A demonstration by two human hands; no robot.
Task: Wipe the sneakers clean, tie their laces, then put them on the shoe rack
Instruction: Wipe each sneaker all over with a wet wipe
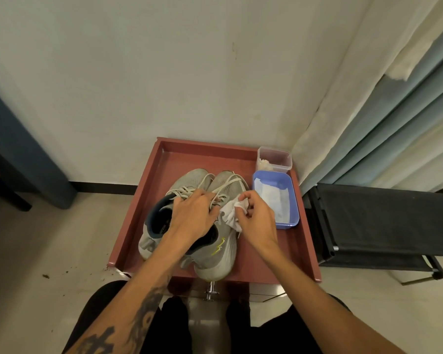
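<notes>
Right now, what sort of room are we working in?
Probably a home room corner, maybe a bedroom: long curtains, a black fabric shoe rack beside them, and a plain painted wall.

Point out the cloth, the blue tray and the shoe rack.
cloth (230,216), head view, crumpled white middle
blue tray (287,226), head view, near wall
shoe rack (381,218), head view, top fabric shelf
</notes>
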